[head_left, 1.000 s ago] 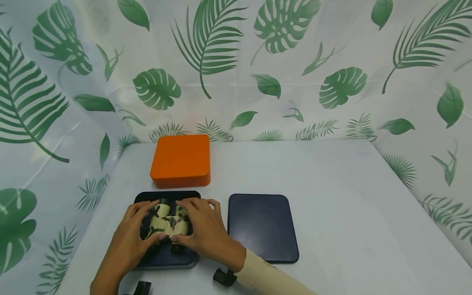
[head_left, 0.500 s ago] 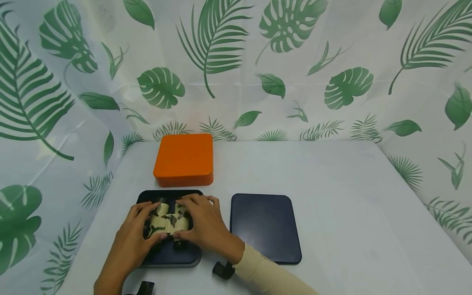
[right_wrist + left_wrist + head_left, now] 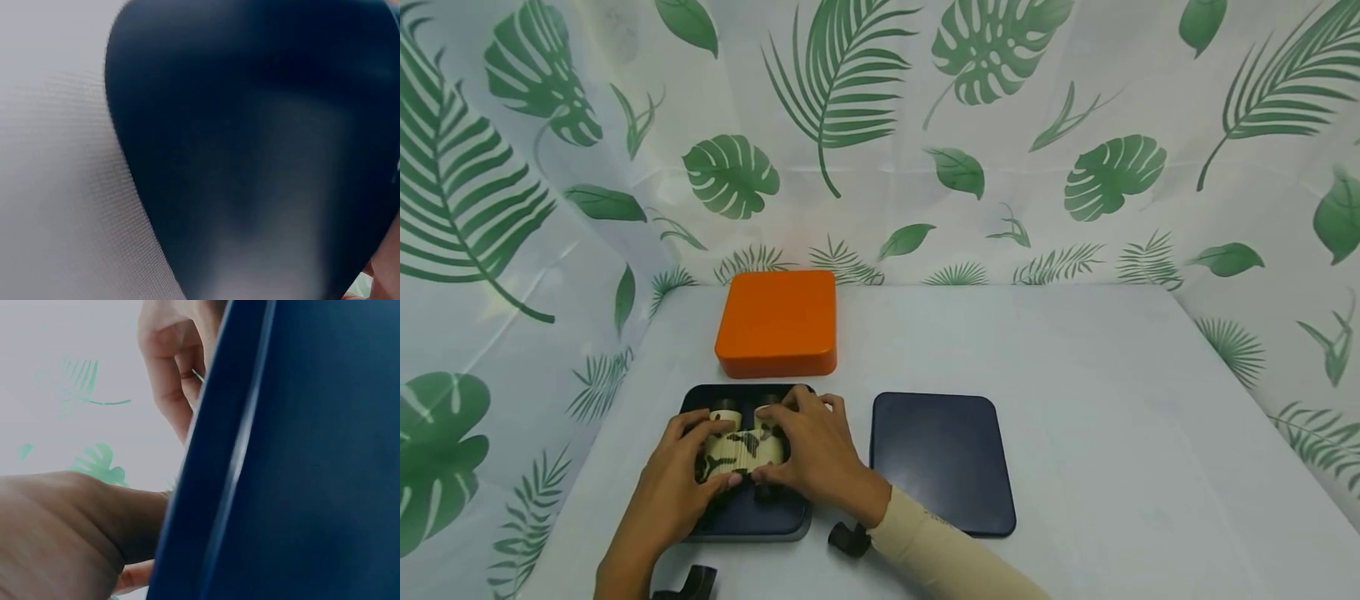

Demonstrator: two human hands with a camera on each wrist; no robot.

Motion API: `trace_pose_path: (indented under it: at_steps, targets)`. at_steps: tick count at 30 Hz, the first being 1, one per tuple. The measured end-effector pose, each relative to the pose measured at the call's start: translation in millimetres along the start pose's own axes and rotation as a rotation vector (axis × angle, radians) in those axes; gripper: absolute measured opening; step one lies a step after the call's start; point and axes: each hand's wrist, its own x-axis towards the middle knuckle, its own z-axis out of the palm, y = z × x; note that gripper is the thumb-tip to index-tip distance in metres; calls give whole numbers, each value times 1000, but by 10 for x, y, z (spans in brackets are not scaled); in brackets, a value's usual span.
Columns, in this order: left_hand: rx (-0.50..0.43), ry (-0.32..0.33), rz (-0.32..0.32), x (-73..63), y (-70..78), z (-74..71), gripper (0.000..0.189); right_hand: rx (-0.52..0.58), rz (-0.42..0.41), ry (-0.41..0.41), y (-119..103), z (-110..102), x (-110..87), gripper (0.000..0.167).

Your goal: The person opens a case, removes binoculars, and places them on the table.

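With left hand [image 3: 676, 475] and right hand [image 3: 820, 450] at white table [image 3: 1097, 417], saw dark blue panel [image 3: 942, 458] right of dark blue tray [image 3: 748, 520], orange box [image 3: 778, 321] just beyond; within tray outline, gripped camouflage binoculars [image 3: 743, 452] from both sides, barrels running lengthwise front to back, far ends towards the box; couldn't tell whether touching tray floor.

Binoculars [image 3: 743, 452] in tray [image 3: 748, 518], box [image 3: 778, 318] behind tray, panel [image 3: 942, 460] right of tray
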Motion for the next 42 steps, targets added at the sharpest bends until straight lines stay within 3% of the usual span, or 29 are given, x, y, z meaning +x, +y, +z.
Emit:
trace_pose_path:
  at_steps: [11,22,42]
  targets:
    - [7,23,-3,-12,15,41,65,-40,-10,-41,-41,8,84,65]
    - [4,82,-39,-14,42,61,62,36,3,-24,-44,41,94,55]
    - [-41,136,-36,-108,348,-192,66,183,-34,80,-55,-276,-8,57]
